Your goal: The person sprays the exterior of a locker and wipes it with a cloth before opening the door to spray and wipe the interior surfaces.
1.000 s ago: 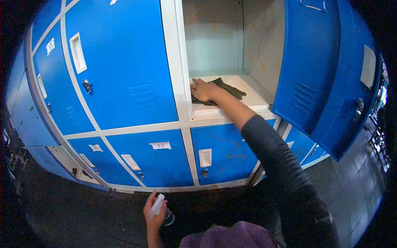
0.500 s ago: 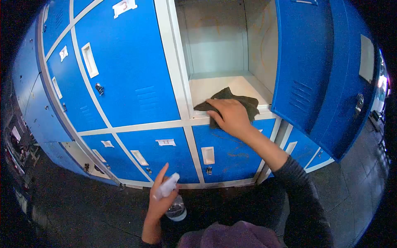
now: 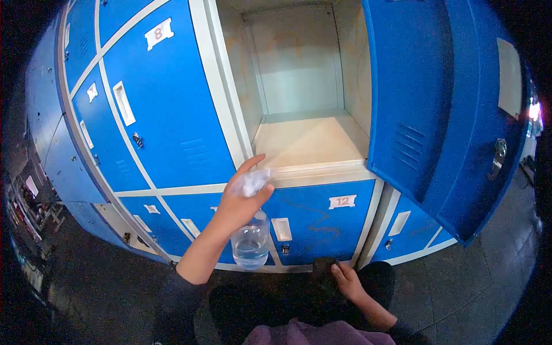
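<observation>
The left hand (image 3: 238, 201) was clamped round a spray bottle (image 3: 250, 244) before the open locker (image 3: 305, 141); apart from it, the right hand (image 3: 349, 283) gripped a dark cloth (image 3: 325, 273). The blue door (image 3: 428, 109) swung out on the right.

clear glossy bottle (image 3: 250, 246), cloth (image 3: 325, 272) perhaps matt

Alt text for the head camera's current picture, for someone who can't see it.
The left hand holds a clear spray bottle in front of an open locker with a blue door; the right hand, lower down, holds a dark cloth near the foot of closed door 12.
</observation>
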Tool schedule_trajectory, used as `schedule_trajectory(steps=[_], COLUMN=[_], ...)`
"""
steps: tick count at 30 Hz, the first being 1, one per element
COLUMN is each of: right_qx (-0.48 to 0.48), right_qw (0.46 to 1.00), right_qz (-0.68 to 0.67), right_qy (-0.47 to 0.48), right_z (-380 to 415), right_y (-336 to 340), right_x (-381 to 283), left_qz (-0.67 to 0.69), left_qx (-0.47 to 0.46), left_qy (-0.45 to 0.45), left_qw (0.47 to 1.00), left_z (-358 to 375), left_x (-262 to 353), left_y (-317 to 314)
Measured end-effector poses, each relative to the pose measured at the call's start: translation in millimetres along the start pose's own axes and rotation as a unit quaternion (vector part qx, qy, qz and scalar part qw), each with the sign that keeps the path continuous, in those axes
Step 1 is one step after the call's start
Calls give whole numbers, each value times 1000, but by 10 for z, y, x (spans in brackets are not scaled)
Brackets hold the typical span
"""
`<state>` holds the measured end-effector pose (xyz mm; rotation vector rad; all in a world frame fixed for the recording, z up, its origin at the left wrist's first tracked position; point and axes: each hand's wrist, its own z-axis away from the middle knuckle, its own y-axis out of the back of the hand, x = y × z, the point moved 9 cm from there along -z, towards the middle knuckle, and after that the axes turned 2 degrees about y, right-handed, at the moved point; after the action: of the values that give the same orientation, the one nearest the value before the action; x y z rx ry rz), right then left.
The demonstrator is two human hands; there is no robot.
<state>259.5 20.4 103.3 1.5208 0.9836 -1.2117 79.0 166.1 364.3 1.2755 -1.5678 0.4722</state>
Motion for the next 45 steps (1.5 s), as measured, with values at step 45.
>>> schedule_trajectory(steps=[45], right_qx=[-62], right_qw=[730], right_qz=[679], right_qy=[38], right_z=[-2047], right_y=[-403], right_x=[-2610], left_qz=[43], left_qx=[123], left_qy=[186], left_qw=[974], left_z=[2085], left_x=[-2049], left_y=[967])
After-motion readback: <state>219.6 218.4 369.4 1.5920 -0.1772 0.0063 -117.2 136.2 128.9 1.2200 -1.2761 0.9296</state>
